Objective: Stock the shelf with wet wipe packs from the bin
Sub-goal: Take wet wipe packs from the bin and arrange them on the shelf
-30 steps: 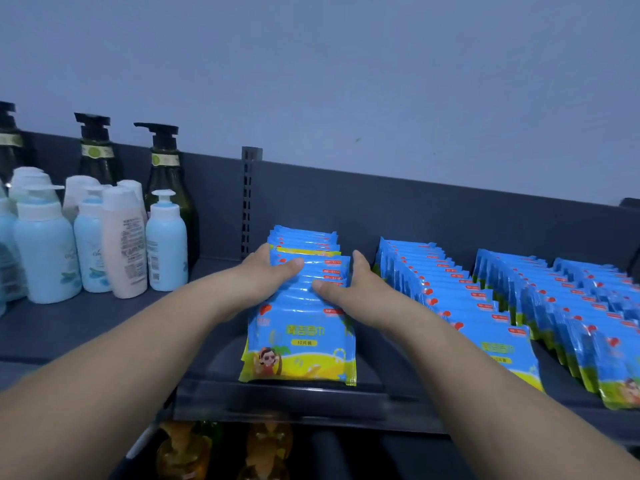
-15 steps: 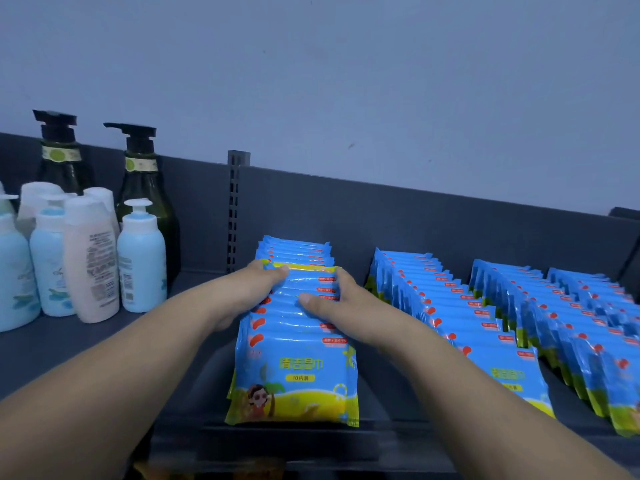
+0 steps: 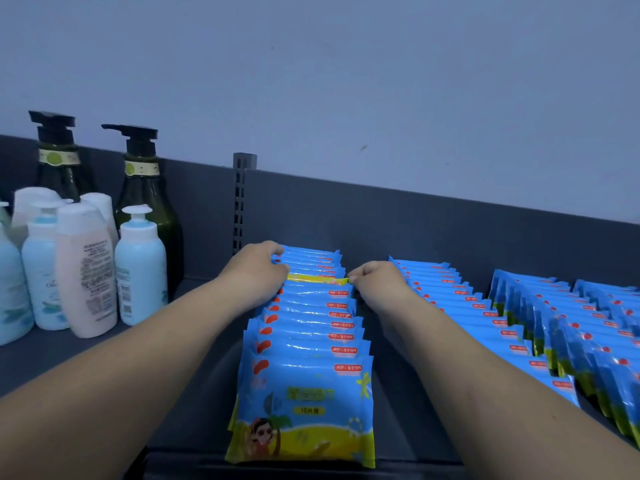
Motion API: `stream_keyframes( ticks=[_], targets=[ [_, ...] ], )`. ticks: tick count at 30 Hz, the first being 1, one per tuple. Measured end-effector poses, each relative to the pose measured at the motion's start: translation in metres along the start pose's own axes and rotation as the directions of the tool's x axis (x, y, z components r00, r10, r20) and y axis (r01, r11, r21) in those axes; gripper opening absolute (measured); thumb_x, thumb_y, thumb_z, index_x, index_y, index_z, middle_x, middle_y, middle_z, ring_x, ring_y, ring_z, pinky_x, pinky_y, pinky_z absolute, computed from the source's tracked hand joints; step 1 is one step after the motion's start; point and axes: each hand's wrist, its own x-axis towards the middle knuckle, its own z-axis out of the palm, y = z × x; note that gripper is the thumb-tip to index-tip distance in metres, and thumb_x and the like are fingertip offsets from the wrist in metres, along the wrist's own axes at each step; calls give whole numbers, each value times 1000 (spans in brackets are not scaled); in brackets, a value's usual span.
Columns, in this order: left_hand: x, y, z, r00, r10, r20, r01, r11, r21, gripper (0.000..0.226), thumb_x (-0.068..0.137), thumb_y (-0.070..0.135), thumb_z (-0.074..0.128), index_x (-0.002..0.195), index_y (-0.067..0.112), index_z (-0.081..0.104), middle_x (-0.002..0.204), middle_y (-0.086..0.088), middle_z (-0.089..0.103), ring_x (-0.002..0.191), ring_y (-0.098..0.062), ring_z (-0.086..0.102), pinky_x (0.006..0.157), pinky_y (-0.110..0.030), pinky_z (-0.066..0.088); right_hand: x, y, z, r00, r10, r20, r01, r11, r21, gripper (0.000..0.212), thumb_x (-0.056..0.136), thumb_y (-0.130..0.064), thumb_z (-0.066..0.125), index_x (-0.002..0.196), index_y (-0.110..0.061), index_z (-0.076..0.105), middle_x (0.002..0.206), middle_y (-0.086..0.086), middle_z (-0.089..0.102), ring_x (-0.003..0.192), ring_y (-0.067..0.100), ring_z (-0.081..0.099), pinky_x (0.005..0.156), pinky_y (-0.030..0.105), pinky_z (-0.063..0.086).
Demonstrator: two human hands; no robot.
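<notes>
Single head-worn view, looking forward and down, close over the shelf (image 3: 450,230)

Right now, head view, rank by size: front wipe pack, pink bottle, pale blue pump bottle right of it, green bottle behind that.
1. front wipe pack, though nearest the camera.
2. green bottle, partly hidden.
3. pink bottle.
4. pale blue pump bottle, only slightly smaller than the pink one.

The wet wipe packs (image 3: 304,393) are showing bright blue fronts with red oval marks, a yellow lower band and a cartoon figure beside a green palm. The shelf (image 3: 104,355) is appearing dark grey, the wall (image 3: 346,81) pale blue-grey. The pump bottles (image 3: 149,202) are showing dark green with black pumps, and the smaller bottles (image 3: 140,268) light blue and pale pink.
</notes>
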Motion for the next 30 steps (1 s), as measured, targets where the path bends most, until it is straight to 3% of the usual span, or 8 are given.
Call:
stream_keyframes(
  ticks=[2,4,8,12,16,18,22,30],
  targets=[
    [-1,3,1,999,33,17,-34,997,69,42,93,28,51,135,26,47,113,-4,62,71,-17,63,76,-31,54,2,-3,-2,999,15,42,-17,999,46,12,92,-4,52,84,-5,61,95,24,69,71,25,62,66,32,54],
    [-1,4,3,998,51,46,-55,994,91,41,93,30,54,134,27,48,120,-8,61,76,-19,64,77,-32,53,2,-3,-2,997,23,72,-28,998,60,14,90,1,49,84,-8,58,104,30,66,71,25,53,65,32,45],
    [3,8,4,993,105,44,-112,975,190,38,93,33,55,131,30,53,135,-3,50,112,-24,55,91,-34,49,5,-4,-2,997,-79,0,78,991,111,19,96,-10,48,82,-13,59,79,7,67,61,17,55,50,23,43],
    [8,22,4,990,141,3,-135,944,301,32,94,36,55,126,34,57,127,4,56,125,-22,40,103,-36,37,8,-17,-3,977,-205,-60,210,974,81,23,97,-18,48,79,-17,61,80,5,69,66,18,59,60,34,51],
    [14,34,6,987,140,82,-156,955,251,26,94,31,55,119,27,64,122,5,62,112,-18,55,97,-37,46,8,-28,-6,967,-251,-42,252,968,-1,20,97,-18,47,83,-18,62,78,1,64,66,16,57,54,28,45],
    [16,35,7,985,131,111,-154,958,243,25,94,28,55,116,26,66,121,5,62,107,-17,57,92,-33,49,9,-29,-8,971,-238,-19,237,971,-21,18,96,-15,49,83,-18,61,83,3,65,73,18,61,58,31,52],
    [20,34,13,983,130,132,-162,946,279,22,93,26,57,112,26,68,119,6,63,107,-16,57,89,-29,47,12,-21,-9,984,-176,19,176,984,22,18,89,-4,56,78,-18,60,92,6,67,91,25,68,78,42,59],
    [30,35,20,986,100,134,-137,940,311,16,91,21,59,79,23,70,89,5,69,89,-17,64,83,-35,55,12,-13,-8,983,-181,23,177,975,134,16,86,0,63,85,-16,61,100,13,70,90,24,68,75,35,57]
  ],
)
